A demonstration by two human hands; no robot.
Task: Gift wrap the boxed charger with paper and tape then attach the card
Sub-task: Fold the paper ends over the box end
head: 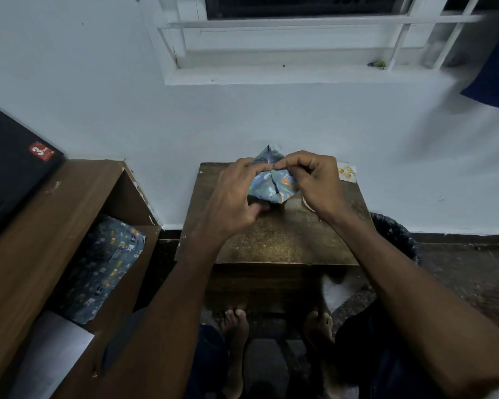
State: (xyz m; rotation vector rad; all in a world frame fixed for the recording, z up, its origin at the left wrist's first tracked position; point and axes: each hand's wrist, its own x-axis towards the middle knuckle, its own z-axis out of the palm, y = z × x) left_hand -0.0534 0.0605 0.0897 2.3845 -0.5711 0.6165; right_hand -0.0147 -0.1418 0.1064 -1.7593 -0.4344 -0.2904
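A small box wrapped in blue-grey patterned paper [272, 187] is held up over the far part of a small brown table [285, 240]. A paper flap stands up behind it. My left hand [236, 194] grips the box's left side, fingertips pinching the paper at the top. My right hand [314, 180] pinches the paper at the same top fold, the two hands' fingertips meeting there. A small white card with gold dots [346, 171] lies at the table's far right corner. A tape roll [307, 203] is mostly hidden under my right wrist.
A wooden shelf unit [55, 220] stands to the left, with spare patterned wrapping paper [104, 263] in its compartment and a dark device [9, 174] on top. A black-lined bin [395, 234] sits right of the table. The white wall is close behind.
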